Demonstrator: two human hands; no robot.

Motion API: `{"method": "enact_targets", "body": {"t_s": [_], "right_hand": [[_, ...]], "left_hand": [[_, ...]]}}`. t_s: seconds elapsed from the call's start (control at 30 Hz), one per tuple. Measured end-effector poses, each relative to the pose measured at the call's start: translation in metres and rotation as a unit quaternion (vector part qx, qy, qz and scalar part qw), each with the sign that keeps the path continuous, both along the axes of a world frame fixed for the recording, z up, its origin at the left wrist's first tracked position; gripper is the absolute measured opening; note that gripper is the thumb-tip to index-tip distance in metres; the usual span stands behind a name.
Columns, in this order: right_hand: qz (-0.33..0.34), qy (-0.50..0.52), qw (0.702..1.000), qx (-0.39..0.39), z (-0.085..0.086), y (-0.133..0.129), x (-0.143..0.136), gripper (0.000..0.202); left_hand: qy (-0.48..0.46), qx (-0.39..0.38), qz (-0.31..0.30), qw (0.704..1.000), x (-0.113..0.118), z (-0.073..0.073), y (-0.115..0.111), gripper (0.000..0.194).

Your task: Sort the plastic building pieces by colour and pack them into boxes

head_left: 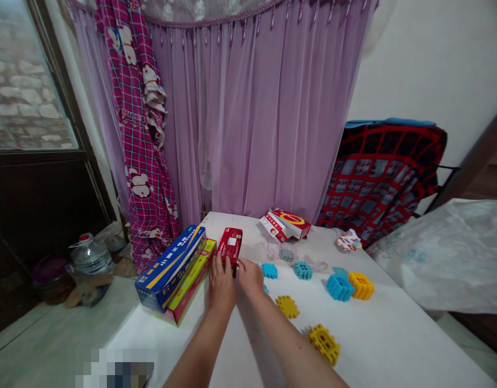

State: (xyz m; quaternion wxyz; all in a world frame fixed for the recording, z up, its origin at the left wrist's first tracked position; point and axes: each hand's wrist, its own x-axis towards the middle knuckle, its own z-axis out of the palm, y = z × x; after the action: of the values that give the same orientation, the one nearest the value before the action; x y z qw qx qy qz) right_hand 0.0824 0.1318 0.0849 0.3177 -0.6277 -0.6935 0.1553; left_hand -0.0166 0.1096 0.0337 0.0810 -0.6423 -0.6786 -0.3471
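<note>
A small red box (231, 241) lies lengthwise on the white table, with a pale label on its top. My left hand (223, 281) covers the box's near left end, fingers reaching over it; the thumb is hard to make out. At the near right corner, my right hand (250, 277) has its fingers bent in a pinch against the box edge. The exact grip there is partly hidden. Just left of the red box, a long blue box (173, 267) rests on a yellow and red box (195, 280). Beside my right hand is a blue notched tile (270, 270).
Scattered on the table (377, 345) are a yellow tile (287, 306), a yellow block (324, 344), a blue block (340, 287), an orange-yellow block (361, 285) and teal tile (303, 270). An opened red-white carton (286, 223) and crumpled wrapper (349, 240) lie behind. Purple curtains (256, 118) hang beyond.
</note>
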Motion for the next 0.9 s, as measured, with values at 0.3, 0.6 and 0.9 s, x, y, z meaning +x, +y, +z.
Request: {"method": "enact_targets", "body": {"t_s": [0.3,0.6,0.9], "right_hand": [[0.066,0.099,0.992,0.034,-0.003,-0.021,0.028,0.040],[0.119,0.140,0.981,0.060,0.025,-0.064,0.105,0.033],[0.054,0.066,0.994,0.065,0.030,-0.054,0.197,0.032]], "left_hand": [[0.135,0.003,-0.012,0.991,0.000,0.001,0.020,0.056],[0.173,-0.029,-0.003,0.984,0.003,0.021,0.038,0.055],[0.125,0.023,-0.011,0.992,0.002,-0.003,0.008,0.062]]}}
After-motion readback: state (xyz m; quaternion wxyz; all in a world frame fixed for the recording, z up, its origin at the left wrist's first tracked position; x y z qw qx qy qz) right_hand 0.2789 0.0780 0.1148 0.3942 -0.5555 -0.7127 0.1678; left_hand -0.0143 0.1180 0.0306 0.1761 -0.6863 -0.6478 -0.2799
